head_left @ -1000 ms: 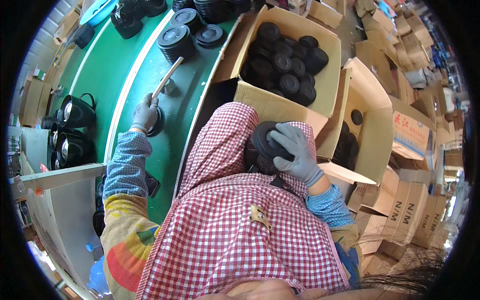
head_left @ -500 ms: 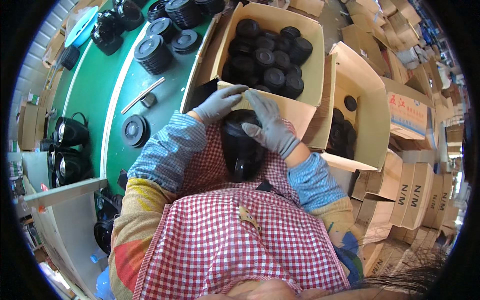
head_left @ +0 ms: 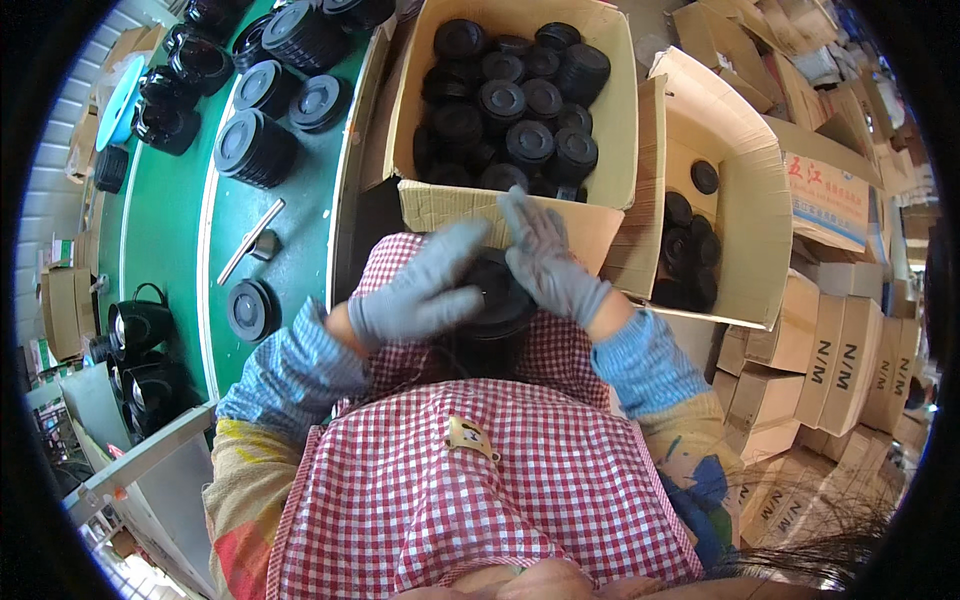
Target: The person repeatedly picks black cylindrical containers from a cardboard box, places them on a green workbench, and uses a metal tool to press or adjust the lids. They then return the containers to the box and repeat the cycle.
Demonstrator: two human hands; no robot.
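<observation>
A round black part [head_left: 497, 303] with a disc-like top sits on my lap against the checked apron, partly hidden under my hands. My left hand [head_left: 425, 290], in a grey glove, is over its left side with the fingers stretched out and smeared by motion. My right hand [head_left: 553, 262], gloved the same way, rests along its right edge, fingers extended toward the carton. Neither hand is wrapped round anything. Just beyond them stands an open carton [head_left: 515, 208] filled with black ribbed discs [head_left: 530, 143].
To the left runs a green worktable [head_left: 180, 240] with stacked black discs [head_left: 256, 148], a metal T-shaped tool [head_left: 250, 243] and glossy black housings [head_left: 140, 322]. A second open carton [head_left: 740, 160] on the right holds several black discs. Brown boxes [head_left: 840, 360] are piled farther right.
My left hand has drawn back from the carton's front flap toward me, over the black part. My right hand stays at its right side. The whole view has shifted slightly.
</observation>
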